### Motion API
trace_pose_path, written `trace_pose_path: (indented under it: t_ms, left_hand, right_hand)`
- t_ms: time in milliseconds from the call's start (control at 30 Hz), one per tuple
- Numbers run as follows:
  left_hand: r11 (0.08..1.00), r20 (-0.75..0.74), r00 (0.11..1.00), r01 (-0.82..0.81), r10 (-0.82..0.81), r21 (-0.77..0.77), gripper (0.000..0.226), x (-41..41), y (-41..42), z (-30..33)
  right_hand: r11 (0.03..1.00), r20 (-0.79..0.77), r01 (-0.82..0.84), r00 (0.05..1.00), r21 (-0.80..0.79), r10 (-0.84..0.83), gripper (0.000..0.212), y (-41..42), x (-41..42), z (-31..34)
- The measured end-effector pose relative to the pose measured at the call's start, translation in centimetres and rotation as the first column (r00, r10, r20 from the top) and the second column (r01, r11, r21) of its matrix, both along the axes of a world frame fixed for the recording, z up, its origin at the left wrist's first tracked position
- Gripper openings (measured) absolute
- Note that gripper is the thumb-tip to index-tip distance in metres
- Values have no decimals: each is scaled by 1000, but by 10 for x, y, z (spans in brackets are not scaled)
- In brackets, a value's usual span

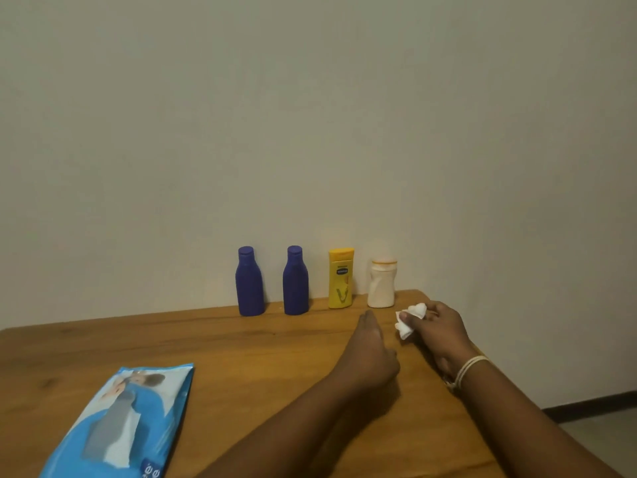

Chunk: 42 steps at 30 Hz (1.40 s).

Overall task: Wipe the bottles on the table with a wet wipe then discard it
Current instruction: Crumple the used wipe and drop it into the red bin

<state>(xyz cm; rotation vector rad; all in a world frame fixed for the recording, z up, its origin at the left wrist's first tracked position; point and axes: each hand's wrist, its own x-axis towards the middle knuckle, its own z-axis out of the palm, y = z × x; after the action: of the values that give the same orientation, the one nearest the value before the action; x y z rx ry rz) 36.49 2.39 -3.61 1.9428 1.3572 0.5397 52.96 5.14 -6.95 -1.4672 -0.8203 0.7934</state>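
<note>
We see a wooden worktop [172, 343] of warm brown grain, its far edge pushed up against a plain pale wall [310, 115] that fills the upper part of the view. To the right of the worktop, low down, a dark skirting board [593, 403] runs along the foot of the wall, and below it we make out a strip of light grey floor [606, 439].
</note>
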Motion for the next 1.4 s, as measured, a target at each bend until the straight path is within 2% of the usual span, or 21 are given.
trace_pose_path:
  t_ms: [133,233,333,433,633,733,833,1000,1133,1233,1333,1400]
  left_hand:
    - [1000,64,998,-21,20,19,85,-36,-29,16]
    - [996,231,969,-77,84,-37,68,-59,-60,29]
    - [992,376,918,-114,128,-61,43,-84,-101,36]
    - [990,444,885,-126,140,-61,33,-113,-143,40]
    - [987,531,833,-146,156,-62,12,-175,-187,41]
    - [971,556,800,-228,227,-69,9,-201,-179,48]
    - [966,523,816,-254,244,-54,9,-217,-151,56]
    - [962,549,796,-264,257,-67,17,-241,-58,65]
    - [963,595,758,-218,268,-157,31,-251,-18,75]
    - [968,529,810,-209,252,-141,35,-251,-9,87]
    - [964,478,838,-213,263,-158,30,-252,-4,113]
    - [959,485,829,-209,277,-190,24,-254,-4,139]
  right_hand:
    - [987,-228,-160,960,21,161,40,-45,-23,16]
    - [964,-286,-263,922,29,260,29,-83,-46,27]
    - [898,-283,-432,854,84,437,25,-127,-71,40]
    - [820,-203,-559,795,123,572,23,-169,-95,56]
    - [761,-72,-642,758,94,649,24,-209,-142,83]
    - [739,-51,-673,737,41,674,21,-199,-163,95]
    - [711,-62,-703,710,4,702,21,-165,-179,104]
    - [674,50,-738,673,-29,738,19,-52,-212,100]
    - [666,-80,-744,668,-57,740,12,-8,-222,108]
    - [682,-126,-721,693,-124,710,30,0,-226,124]
    - [671,-220,-726,687,-153,693,16,5,-224,152]
    - [648,-323,-745,659,-157,680,15,4,-220,177]
